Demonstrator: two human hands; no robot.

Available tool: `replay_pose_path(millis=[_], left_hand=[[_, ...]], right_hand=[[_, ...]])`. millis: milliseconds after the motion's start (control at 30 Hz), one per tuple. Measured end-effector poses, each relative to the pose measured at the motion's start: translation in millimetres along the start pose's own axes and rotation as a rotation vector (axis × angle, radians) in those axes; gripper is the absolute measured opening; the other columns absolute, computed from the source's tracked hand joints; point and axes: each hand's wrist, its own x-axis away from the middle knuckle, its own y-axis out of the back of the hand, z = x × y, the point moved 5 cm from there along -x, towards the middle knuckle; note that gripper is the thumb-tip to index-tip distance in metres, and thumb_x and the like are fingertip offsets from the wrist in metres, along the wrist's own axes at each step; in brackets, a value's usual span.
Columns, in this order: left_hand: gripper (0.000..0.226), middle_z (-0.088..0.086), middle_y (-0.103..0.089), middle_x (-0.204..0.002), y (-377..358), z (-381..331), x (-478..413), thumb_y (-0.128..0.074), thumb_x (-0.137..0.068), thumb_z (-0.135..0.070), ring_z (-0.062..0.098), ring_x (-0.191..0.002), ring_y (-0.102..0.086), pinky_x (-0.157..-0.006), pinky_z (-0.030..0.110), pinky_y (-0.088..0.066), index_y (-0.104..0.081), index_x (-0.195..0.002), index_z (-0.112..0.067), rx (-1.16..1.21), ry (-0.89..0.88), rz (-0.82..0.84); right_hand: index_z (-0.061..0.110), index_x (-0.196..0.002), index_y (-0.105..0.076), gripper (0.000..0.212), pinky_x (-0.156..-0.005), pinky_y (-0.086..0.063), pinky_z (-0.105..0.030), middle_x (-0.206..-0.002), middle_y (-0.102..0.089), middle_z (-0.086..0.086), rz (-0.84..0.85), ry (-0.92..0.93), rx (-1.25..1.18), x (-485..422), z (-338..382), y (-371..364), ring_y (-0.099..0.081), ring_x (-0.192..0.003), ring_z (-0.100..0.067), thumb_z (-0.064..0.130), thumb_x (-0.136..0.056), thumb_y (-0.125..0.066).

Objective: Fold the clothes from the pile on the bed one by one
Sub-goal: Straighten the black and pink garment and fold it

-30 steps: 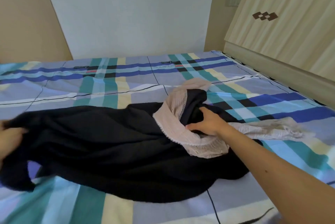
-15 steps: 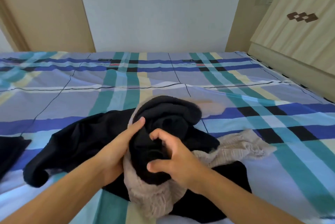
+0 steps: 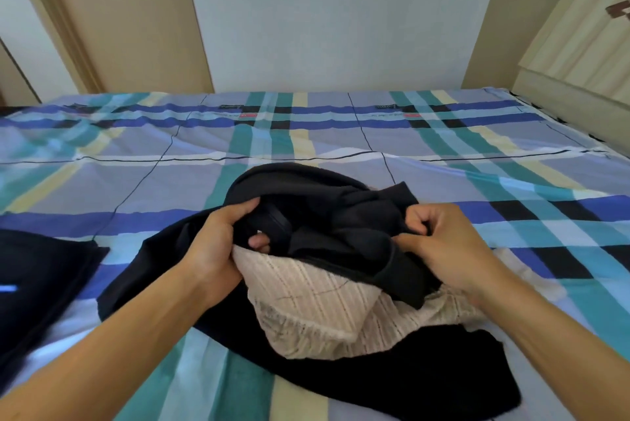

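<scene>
Pale wall [image 3: 341, 11] behind; tan door [image 3: 119, 18] left; light wooden headboard [image 3: 579, 55] right; plaid-sheeted bed [image 3: 443, 134] below.

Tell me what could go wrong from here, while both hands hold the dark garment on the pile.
1. The left hand and right hand grip the dark garment, which lies tangled over the beige knit top; lifting may drag the top along.
2. The left grip sits at the top's edge, so it might catch both layers.

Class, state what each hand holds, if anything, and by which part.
Both hold the black garment: the left hand grips its bunched left edge, the right hand pinches a fold on its right side.
</scene>
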Motion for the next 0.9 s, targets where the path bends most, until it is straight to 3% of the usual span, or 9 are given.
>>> replay_pose_path(millis=[200, 333, 433, 533, 633, 700, 767, 833, 900], left_hand=[[0.032, 0.005, -0.048, -0.062, -12, 1, 11, -0.046, -0.091, -0.023, 0.014, -0.046, -0.033, -0.051, 0.025, -0.027, -0.071, -0.075, -0.012, 0.065, -0.059, 0.100], [0.035, 0.011, -0.075, -0.104, -14, 4, 16, -0.048, -0.088, -0.022, 0.031, -0.088, -0.072, -0.078, 0.038, -0.051, -0.075, -0.104, -0.008, 0.056, -0.030, 0.089], [0.035, 0.015, -0.074, -0.109, -18, 5, 24, -0.053, -0.073, -0.022, 0.028, -0.088, -0.074, -0.084, 0.041, -0.050, -0.081, -0.091, -0.009, -0.003, -0.050, 0.124], [0.041, 0.018, -0.073, -0.111, -28, 9, 35, -0.079, -0.052, -0.028, 0.030, -0.092, -0.074, -0.086, 0.042, -0.053, -0.082, -0.087, -0.008, -0.123, -0.035, 0.278], [0.080, 0.012, -0.075, -0.109, -33, 15, 41, -0.098, -0.018, -0.037, 0.026, -0.095, -0.074, -0.082, 0.039, -0.051, -0.082, -0.093, -0.016, -0.262, 0.005, 0.396], [0.073, 0.005, -0.074, -0.113, -39, 13, 44, -0.098, -0.030, -0.044, 0.021, -0.102, -0.072, -0.086, 0.035, -0.050, -0.079, -0.099, -0.029, -0.444, -0.068, 0.474], [0.050, 0.000, -0.073, -0.117, -47, 8, 44, -0.092, -0.062, -0.032, 0.019, -0.109, -0.069, -0.095, 0.035, -0.051, -0.074, -0.109, -0.034, -0.690, -0.218, 0.503], [0.055, -0.007, -0.071, -0.119, -44, 8, 35, -0.088, -0.073, -0.020, 0.012, -0.111, -0.067, -0.098, 0.035, -0.050, -0.065, -0.119, -0.039, -0.907, -0.377, 0.460], [0.070, -0.022, -0.064, -0.122, -37, 17, 27, -0.092, -0.067, -0.033, 0.000, -0.114, -0.061, -0.099, 0.030, -0.049, -0.055, -0.126, -0.042, -1.090, -0.424, 0.395]], right_hand=[[0.025, -0.087, -0.049, 0.031, -0.059, -0.036, -0.033, -0.071, -0.054, 0.003, 0.130, -0.133, 0.392, -2, -27, 16, -0.047, -0.060, -0.017, 0.010, -0.075, -0.074], [0.039, -0.117, -0.047, 0.054, -0.092, -0.041, -0.025, -0.124, -0.050, 0.018, -0.110, 0.126, 0.194, 12, 10, 19, -0.049, -0.115, 0.001, 0.017, -0.077, -0.075], [0.059, -0.144, -0.020, 0.100, -0.106, -0.030, -0.011, -0.148, -0.020, 0.042, 0.168, 0.178, 0.084, 23, 32, -3, -0.024, -0.132, 0.024, 0.035, -0.072, -0.084], [0.059, -0.150, 0.000, 0.120, -0.119, -0.023, -0.028, -0.160, -0.015, 0.027, 0.314, 0.263, 0.278, 29, 34, -30, -0.019, -0.146, 0.004, 0.043, -0.068, -0.087], [0.042, -0.146, -0.032, 0.074, -0.107, -0.042, -0.029, -0.139, -0.053, 0.009, 0.241, 0.209, 0.235, 20, 22, -35, -0.051, -0.123, -0.005, 0.026, -0.087, -0.074], [0.032, -0.120, -0.057, 0.035, -0.088, -0.048, -0.023, -0.109, -0.066, 0.008, 0.095, 0.231, 0.167, 14, 15, -26, -0.061, -0.101, -0.003, 0.012, -0.092, -0.064], [0.030, -0.094, -0.060, 0.024, -0.074, -0.046, -0.018, -0.085, -0.066, 0.012, -0.004, 0.193, 0.033, 10, 7, -18, -0.060, -0.082, 0.002, 0.006, -0.093, -0.059], [0.026, -0.086, -0.060, 0.025, -0.069, -0.045, -0.017, -0.076, -0.065, 0.013, -0.073, 0.112, -0.091, 7, 0, -11, -0.058, -0.073, 0.006, 0.003, -0.095, -0.057], [0.016, -0.092, -0.064, 0.014, -0.068, -0.047, -0.014, -0.081, -0.069, 0.004, -0.127, 0.020, -0.184, 6, -3, -7, -0.058, -0.073, 0.005, 0.005, -0.097, -0.056]])
